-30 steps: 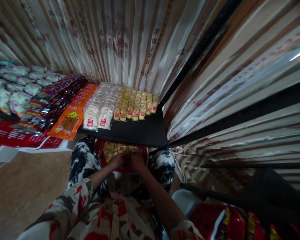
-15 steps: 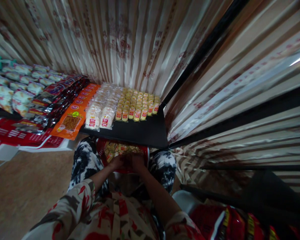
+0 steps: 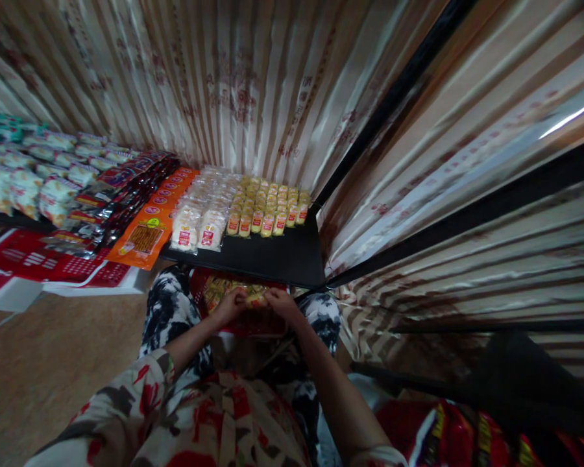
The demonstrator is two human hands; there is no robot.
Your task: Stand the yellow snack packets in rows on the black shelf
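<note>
My left hand [image 3: 231,305] and my right hand [image 3: 282,302] meet over a red basket [image 3: 253,322] on my lap. Both are closed on a small yellow snack packet [image 3: 256,299] held between them. More yellow packets [image 3: 217,290] fill the basket under my hands. Just beyond it, a black shelf [image 3: 267,256] carries rows of the same small yellow packets [image 3: 267,207] beside clear bags of pale snacks [image 3: 199,217].
Orange packets [image 3: 148,227], dark red packets [image 3: 111,194] and white bags [image 3: 34,175] line the shelf to the left, above a red and white panel [image 3: 24,266]. Striped foil sheeting covers the walls. Red packets [image 3: 448,434] lie at lower right. Brown floor shows at left.
My hands have risen slightly out of the basket and now hold one yellow packet between them. The view has tilted a little.
</note>
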